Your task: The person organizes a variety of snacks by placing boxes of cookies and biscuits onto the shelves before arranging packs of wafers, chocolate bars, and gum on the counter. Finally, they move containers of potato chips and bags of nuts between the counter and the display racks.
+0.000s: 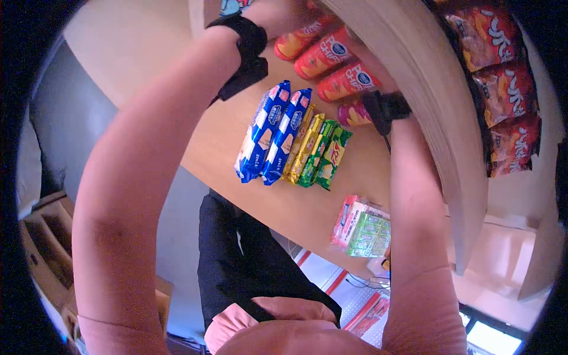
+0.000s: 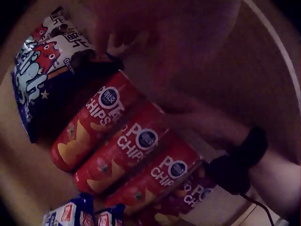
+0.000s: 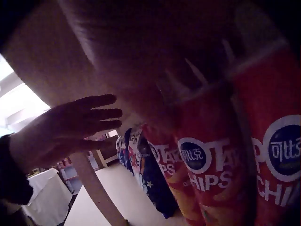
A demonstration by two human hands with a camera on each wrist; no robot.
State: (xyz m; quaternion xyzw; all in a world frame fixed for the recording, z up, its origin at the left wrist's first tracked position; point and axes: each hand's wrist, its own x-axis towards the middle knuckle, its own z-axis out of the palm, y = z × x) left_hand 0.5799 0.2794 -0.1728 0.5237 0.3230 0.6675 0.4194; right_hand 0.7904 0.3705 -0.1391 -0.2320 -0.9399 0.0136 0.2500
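Observation:
My left hand (image 3: 80,120) reaches forward with fingers held straight and spread, beside the blue and white snack bag (image 2: 47,70) at the end of the row. In the left wrist view, the same hand is a dark blur over that bag. Red potato chip cans (image 1: 349,81) stand side by side, with a purple-red can (image 1: 354,112) at the near end. My right hand (image 2: 202,115) lies over the tops of the red cans, fingers extended across their lids. In the head view the shelf board mostly hides it.
Blue biscuit packs (image 1: 263,133), yellow packs (image 1: 307,145) and green packs (image 1: 332,155) lie on the wooden shelf surface (image 1: 216,139). Pink and green candy packs (image 1: 370,234) sit nearer me. A curved upper board (image 1: 414,77) overhangs the cans, with red snack bags (image 1: 503,94) on it.

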